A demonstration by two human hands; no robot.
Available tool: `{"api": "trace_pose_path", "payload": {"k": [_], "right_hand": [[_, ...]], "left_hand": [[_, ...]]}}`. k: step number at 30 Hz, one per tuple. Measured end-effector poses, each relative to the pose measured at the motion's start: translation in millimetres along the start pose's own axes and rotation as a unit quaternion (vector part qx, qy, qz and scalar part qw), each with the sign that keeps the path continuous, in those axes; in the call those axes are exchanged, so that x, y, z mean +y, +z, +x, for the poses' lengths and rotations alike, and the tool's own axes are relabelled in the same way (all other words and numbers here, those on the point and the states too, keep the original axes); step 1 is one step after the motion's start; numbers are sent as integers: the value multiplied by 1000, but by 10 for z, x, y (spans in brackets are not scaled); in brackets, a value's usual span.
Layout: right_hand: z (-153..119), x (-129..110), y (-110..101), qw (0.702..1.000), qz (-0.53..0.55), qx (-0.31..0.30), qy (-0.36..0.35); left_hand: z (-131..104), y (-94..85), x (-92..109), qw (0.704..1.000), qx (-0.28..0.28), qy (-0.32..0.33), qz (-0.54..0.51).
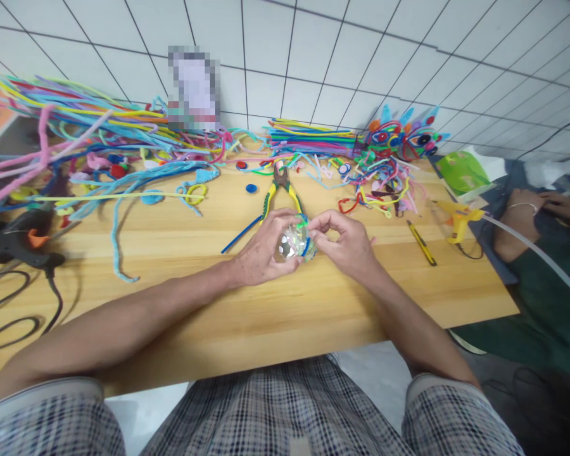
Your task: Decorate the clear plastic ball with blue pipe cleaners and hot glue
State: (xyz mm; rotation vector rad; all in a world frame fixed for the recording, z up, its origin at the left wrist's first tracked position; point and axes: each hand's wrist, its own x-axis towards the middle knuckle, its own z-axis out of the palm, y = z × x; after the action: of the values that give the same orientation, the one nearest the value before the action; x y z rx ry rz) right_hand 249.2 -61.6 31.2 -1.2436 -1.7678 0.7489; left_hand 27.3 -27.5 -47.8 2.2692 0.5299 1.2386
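A small clear, shiny round object [291,243] with blue and green strips on its right side is held over the wooden table [247,316]. My left hand [265,248] wraps round it from the left. At its right edge, my right hand [342,244] is closed, thumb and forefinger pinched by the strips; what lies between the fingertips is too small to make out. Just beyond both hands lie pliers [281,183] with yellow and green handles. A blue pipe cleaner [240,234] sticks out to the left of my left hand.
Pipe cleaners [99,123] are heaped at the back left, with another bundle [313,139] at the back middle. At the right are a yellow cutter [421,242] and a glue gun [460,220]. Black cables [52,297] lie left. Another person's arm [515,221] rests beyond the right edge.
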Motion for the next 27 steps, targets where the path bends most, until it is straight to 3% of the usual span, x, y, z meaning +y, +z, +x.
{"api": "trace_pose_path", "payload": {"k": [14,17,21,27], "right_hand": [[-8,66,-58,999,-7,-36,-10],[2,150,-23,999,28,-14,5],[25,236,32,992,104,-31,58],[138,265,69,986,129,-22,99]], "left_hand": [[-49,33,4,1000,1,-1,-8],[-46,33,0,1000,0,-3,-9],[-26,-14,18,1000,-14,-3,-14],[75,-196,63,986,-82,-109,-95]]}}
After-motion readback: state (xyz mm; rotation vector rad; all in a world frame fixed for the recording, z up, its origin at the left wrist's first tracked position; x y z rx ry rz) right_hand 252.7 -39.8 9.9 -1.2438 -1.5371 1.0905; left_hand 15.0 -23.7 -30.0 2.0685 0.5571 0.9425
